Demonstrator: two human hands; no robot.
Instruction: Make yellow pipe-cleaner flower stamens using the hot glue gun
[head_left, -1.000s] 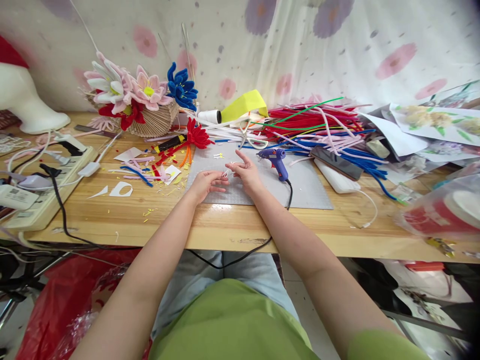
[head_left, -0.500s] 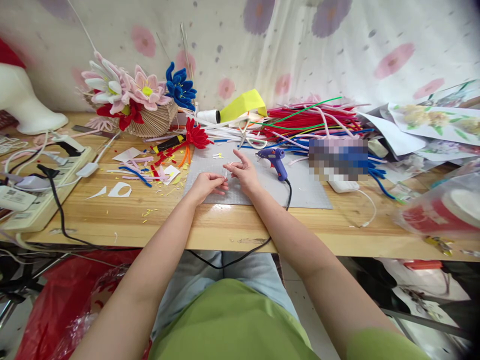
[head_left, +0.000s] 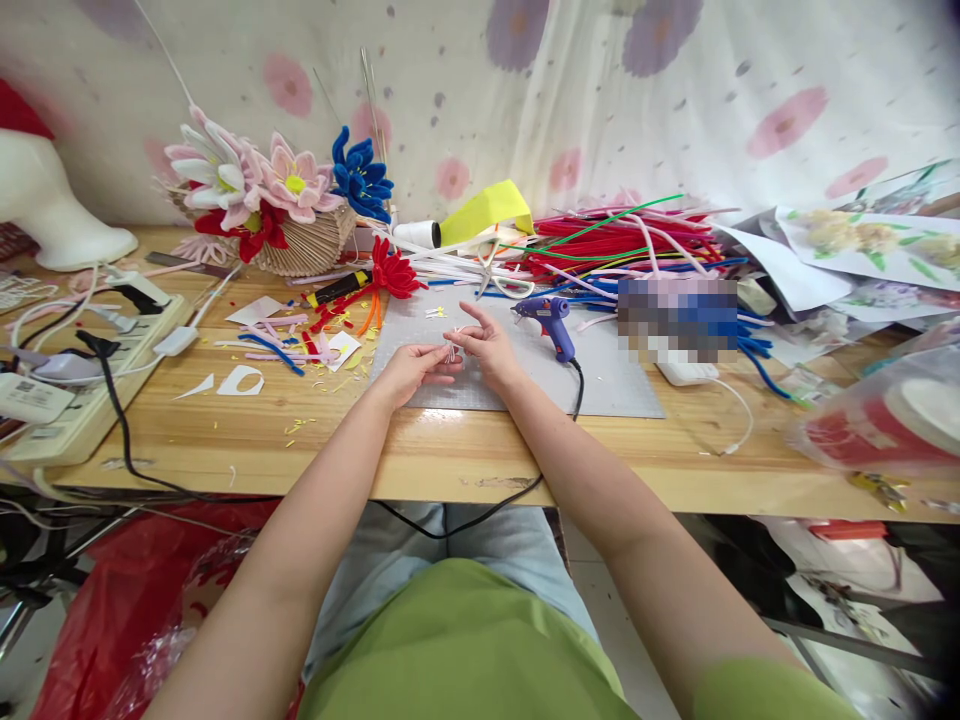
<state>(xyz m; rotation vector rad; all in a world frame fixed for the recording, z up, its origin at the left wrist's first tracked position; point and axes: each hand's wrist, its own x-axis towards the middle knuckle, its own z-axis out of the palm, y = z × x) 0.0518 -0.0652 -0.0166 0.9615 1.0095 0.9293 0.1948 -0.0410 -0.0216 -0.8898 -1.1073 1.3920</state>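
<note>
Thin white strands [head_left: 452, 351] are pinched between my two hands above the grey cutting mat [head_left: 615, 385]. My left hand [head_left: 417, 372] grips them from the left with thumb and forefinger. From the right, my right hand [head_left: 486, 345] holds them with its thumb and a finger, its forefinger raised. A blue glue gun [head_left: 553, 322] lies on the mat just right of my right hand, its black cord running over the table's edge. Behind my hands are white-handled scissors [head_left: 516, 289] and a red fuzzy flower [head_left: 393, 270].
Fuzzy flowers [head_left: 296, 185] stand in a woven holder at the back left. A power strip [head_left: 97, 385] lies far left. Coloured pipe cleaners [head_left: 622, 240] pile up behind the mat. A bagged red cup [head_left: 862, 425] stands at the right edge.
My fingertips have shifted slightly around the white strands, which now fan out more visibly between them. The glue gun and the other items have stayed in place.
</note>
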